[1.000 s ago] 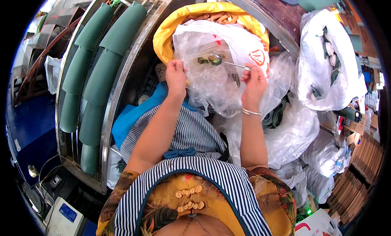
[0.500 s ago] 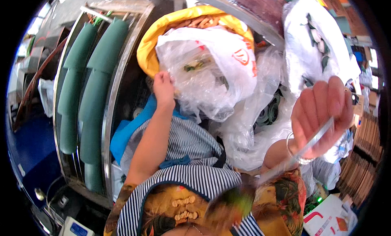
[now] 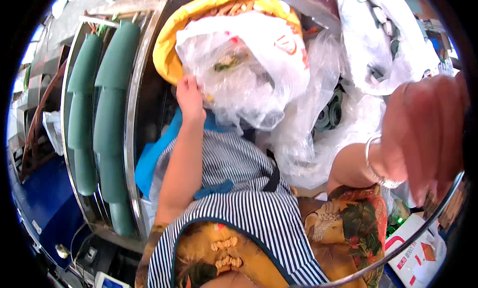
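Seemingly pinched by my left hand point(image 3: 191, 97), the crumpled clear-and-white plastic bag point(image 3: 259, 96) drapes over the round yellow fabric sack point(image 3: 167, 45); right of it, my blurred right hand point(image 3: 423, 134) apparently grips a thin metal rod point(image 3: 379, 263). From afar, I fear slack fingers losing the bag, haste flinging the rod.

Clear-and-white crumpled plastic bag point(image 3: 249, 96): thin film, glossy, wrinkled all over. Yellow round-mouthed bag point(image 3: 167, 54): smooth, slight sheen (coated cloth or plastic, cannot tell). Thin, curved, dark-grey rod point(image 3: 424, 230): looks metallic, smooth, bright highlight. Dark-green curved tubular pieces point(image 3: 115, 114): plastic-looking, smooth, satin to matt. Long grey metal rail point(image 3: 136, 89): shiny in streaks, otherwise dull. Navy-and-white striped cloth apron point(image 3: 239, 216): matt, woven look, softly creased.
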`<act>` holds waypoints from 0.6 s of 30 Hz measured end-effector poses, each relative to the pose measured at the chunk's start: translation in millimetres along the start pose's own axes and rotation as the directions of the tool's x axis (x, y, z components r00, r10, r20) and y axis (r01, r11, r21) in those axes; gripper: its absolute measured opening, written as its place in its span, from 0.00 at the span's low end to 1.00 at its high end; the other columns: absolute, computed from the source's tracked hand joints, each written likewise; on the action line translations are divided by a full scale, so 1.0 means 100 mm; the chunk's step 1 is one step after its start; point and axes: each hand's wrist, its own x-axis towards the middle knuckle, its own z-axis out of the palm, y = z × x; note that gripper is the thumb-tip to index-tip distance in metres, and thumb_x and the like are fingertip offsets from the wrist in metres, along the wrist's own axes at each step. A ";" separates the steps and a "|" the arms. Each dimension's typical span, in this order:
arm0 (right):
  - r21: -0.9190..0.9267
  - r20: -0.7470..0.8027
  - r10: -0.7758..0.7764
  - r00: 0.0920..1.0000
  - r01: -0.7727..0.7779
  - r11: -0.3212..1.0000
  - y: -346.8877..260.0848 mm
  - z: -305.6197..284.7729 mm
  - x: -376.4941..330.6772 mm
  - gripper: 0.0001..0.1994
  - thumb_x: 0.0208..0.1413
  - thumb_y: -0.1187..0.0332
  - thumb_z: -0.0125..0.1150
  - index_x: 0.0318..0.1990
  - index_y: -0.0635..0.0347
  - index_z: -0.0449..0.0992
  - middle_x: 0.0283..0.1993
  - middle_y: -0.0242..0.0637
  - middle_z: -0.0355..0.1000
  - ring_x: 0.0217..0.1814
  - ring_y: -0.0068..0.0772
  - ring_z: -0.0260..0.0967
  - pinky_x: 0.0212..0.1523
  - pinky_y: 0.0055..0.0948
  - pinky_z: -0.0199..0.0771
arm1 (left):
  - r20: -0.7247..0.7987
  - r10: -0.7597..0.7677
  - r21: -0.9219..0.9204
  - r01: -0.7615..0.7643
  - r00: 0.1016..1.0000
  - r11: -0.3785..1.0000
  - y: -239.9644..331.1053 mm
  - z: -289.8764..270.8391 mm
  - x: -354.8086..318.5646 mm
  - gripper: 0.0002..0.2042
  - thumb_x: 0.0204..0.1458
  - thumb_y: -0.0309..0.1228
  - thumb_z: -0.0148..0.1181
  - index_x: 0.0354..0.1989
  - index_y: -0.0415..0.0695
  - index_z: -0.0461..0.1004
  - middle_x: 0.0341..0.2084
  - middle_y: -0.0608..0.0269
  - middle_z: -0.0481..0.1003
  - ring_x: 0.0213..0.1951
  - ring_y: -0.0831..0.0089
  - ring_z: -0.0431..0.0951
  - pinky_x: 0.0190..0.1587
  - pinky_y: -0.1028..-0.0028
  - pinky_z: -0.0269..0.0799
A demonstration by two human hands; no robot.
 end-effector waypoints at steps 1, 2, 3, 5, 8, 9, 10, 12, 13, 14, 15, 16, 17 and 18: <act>-0.003 -0.016 -0.019 1.000 0.019 1.000 0.01 -0.03 0.01 0.10 0.64 0.70 0.47 0.31 0.65 0.69 0.22 0.37 0.66 0.17 0.24 0.61 0.16 0.21 0.69 | -0.014 -0.010 0.017 0.011 1.000 1.000 -0.01 0.00 -0.04 0.06 0.62 0.31 0.48 0.35 0.43 0.65 0.22 0.70 0.67 0.19 0.84 0.61 0.19 0.81 0.56; -0.005 -0.049 -0.033 0.998 0.033 0.999 0.03 -0.04 0.02 0.10 0.64 0.69 0.48 0.31 0.65 0.70 0.22 0.37 0.66 0.17 0.23 0.61 0.16 0.20 0.67 | 0.010 -0.016 -0.022 0.016 1.000 1.000 0.00 -0.02 -0.07 0.05 0.62 0.31 0.48 0.35 0.44 0.65 0.22 0.69 0.67 0.19 0.84 0.61 0.19 0.81 0.56; -0.027 -0.083 -0.060 0.995 0.058 0.998 0.04 -0.05 0.04 0.10 0.63 0.69 0.48 0.31 0.65 0.70 0.22 0.36 0.66 0.17 0.22 0.60 0.16 0.20 0.66 | 0.003 -0.020 -0.029 0.020 1.000 0.999 -0.01 -0.02 -0.05 0.05 0.62 0.30 0.47 0.35 0.44 0.65 0.23 0.69 0.68 0.19 0.84 0.61 0.19 0.81 0.56; -0.103 -0.228 -0.129 0.965 0.108 0.989 0.14 -0.06 0.05 0.11 0.63 0.68 0.49 0.32 0.65 0.71 0.22 0.34 0.66 0.17 0.20 0.59 0.15 0.18 0.63 | -0.015 -0.027 -0.046 0.026 1.000 0.999 -0.03 -0.01 -0.04 0.05 0.63 0.30 0.47 0.35 0.44 0.64 0.23 0.69 0.68 0.19 0.84 0.61 0.20 0.81 0.56; -0.471 -0.516 -0.322 0.794 0.051 0.881 0.42 -0.36 0.08 0.11 0.63 0.67 0.50 0.32 0.65 0.71 0.22 0.32 0.66 0.17 0.18 0.58 0.15 0.16 0.59 | -0.028 0.004 -0.006 -0.004 1.000 1.000 0.01 0.04 -0.08 0.05 0.63 0.30 0.47 0.36 0.43 0.65 0.23 0.68 0.68 0.20 0.83 0.61 0.21 0.81 0.57; -0.642 -0.508 -0.381 0.773 -0.044 0.766 0.64 -0.64 0.12 0.12 0.64 0.66 0.49 0.35 0.65 0.73 0.24 0.33 0.69 0.19 0.16 0.61 0.17 0.17 0.63 | -0.069 0.037 0.009 -0.037 0.997 0.999 0.00 -0.03 -0.05 0.05 0.63 0.30 0.47 0.36 0.43 0.65 0.23 0.68 0.68 0.20 0.83 0.62 0.22 0.81 0.57; -0.776 -0.511 -0.453 0.731 -0.166 0.609 0.82 -0.87 0.13 0.13 0.64 0.65 0.48 0.37 0.66 0.74 0.26 0.34 0.72 0.21 0.15 0.65 0.20 0.17 0.66 | -0.055 0.030 0.019 -0.029 0.998 0.999 -0.06 -0.10 0.01 0.05 0.62 0.30 0.48 0.37 0.41 0.66 0.24 0.67 0.70 0.22 0.80 0.66 0.27 0.79 0.63; -0.880 -0.467 -0.515 0.719 -0.321 0.350 1.30 -1.23 0.11 0.08 0.62 0.68 0.52 0.38 0.62 0.76 0.30 0.34 0.73 0.21 0.19 0.66 0.22 0.21 0.68 | -0.056 0.100 0.173 -0.089 0.993 0.981 -0.07 -0.10 -0.01 0.05 0.62 0.29 0.48 0.38 0.40 0.66 0.25 0.65 0.71 0.24 0.79 0.69 0.30 0.78 0.66; -0.889 -0.453 -0.517 0.726 -0.415 0.196 1.53 -1.41 0.08 0.06 0.60 0.70 0.54 0.39 0.60 0.76 0.31 0.34 0.73 0.21 0.22 0.67 0.21 0.23 0.68 | -0.060 0.136 0.249 -0.117 0.989 0.961 -0.07 -0.10 -0.03 0.05 0.62 0.29 0.49 0.38 0.39 0.66 0.25 0.64 0.71 0.25 0.78 0.70 0.32 0.77 0.67; -0.938 -0.217 -0.543 0.811 -0.327 -0.113 1.84 -1.70 -0.03 0.06 0.57 0.69 0.57 0.40 0.58 0.77 0.33 0.34 0.73 0.26 0.27 0.69 0.26 0.26 0.70 | -0.012 0.249 0.357 -0.228 0.969 0.906 -0.08 -0.09 -0.05 0.06 0.62 0.31 0.49 0.39 0.40 0.67 0.26 0.67 0.72 0.26 0.78 0.71 0.31 0.77 0.69; -0.889 0.028 -0.492 0.870 -0.204 -0.411 2.09 -1.94 -0.12 0.08 0.54 0.68 0.61 0.41 0.56 0.77 0.34 0.34 0.73 0.31 0.31 0.70 0.31 0.29 0.71 | 0.095 0.368 0.394 -0.374 0.925 0.840 -0.05 -0.04 -0.13 0.05 0.61 0.29 0.50 0.41 0.41 0.67 0.25 0.64 0.73 0.26 0.77 0.73 0.31 0.76 0.69; -0.856 0.040 -0.441 0.897 -0.197 -0.478 2.25 -2.04 -0.20 0.09 0.52 0.67 0.62 0.40 0.55 0.78 0.36 0.33 0.73 0.35 0.33 0.69 0.36 0.31 0.71 | 0.126 0.351 0.480 -0.367 0.928 0.797 0.02 -0.01 -0.22 0.04 0.59 0.27 0.50 0.40 0.43 0.68 0.25 0.62 0.74 0.26 0.71 0.75 0.32 0.72 0.70; -0.819 0.055 -0.389 0.919 -0.182 -0.545 2.36 -2.10 -0.26 0.10 0.50 0.66 0.63 0.40 0.54 0.78 0.37 0.32 0.73 0.39 0.36 0.69 0.40 0.33 0.70 | 0.154 0.337 0.560 -0.363 0.929 0.745 0.11 0.01 -0.30 0.04 0.57 0.25 0.51 0.39 0.44 0.69 0.24 0.59 0.75 0.26 0.66 0.77 0.33 0.67 0.71; -0.781 0.084 -0.327 0.941 -0.141 -0.608 2.40 -2.08 -0.24 0.10 0.49 0.65 0.64 0.40 0.54 0.78 0.39 0.31 0.73 0.43 0.38 0.68 0.44 0.34 0.69 | 0.230 0.455 0.632 -0.488 0.860 0.602 0.10 -0.05 -0.32 0.05 0.55 0.26 0.52 0.39 0.46 0.70 0.25 0.59 0.75 0.27 0.64 0.78 0.33 0.64 0.72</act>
